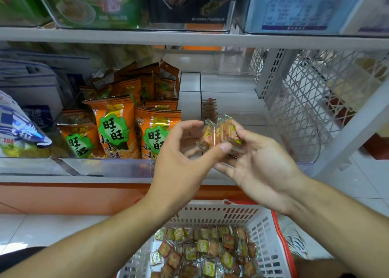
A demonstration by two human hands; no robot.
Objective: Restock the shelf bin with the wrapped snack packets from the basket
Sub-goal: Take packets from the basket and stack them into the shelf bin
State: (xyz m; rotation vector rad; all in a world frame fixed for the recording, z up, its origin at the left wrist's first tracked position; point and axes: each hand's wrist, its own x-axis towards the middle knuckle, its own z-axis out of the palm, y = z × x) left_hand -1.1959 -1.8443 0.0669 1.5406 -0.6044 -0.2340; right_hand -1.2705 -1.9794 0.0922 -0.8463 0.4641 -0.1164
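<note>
shop shelf (189,38) with clear bins, a basket on the floor below.
both hands meet in front of the clear shelf bin (231,84), which has a short row of packets at its left wall. the right hand (261,161) cradles a few wrapped snack packets (219,135) in curled fingers; the left hand (181,161) pinches their near edge with its thumb. more packets fill the white basket (261,225). orange snack bags (117,128) sit in the next bin.

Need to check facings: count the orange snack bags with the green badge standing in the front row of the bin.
3. One orange bag sits low at the left, one stands tall in the middle, one at the right, partly behind the left hand. More bags stand behind them.
</note>
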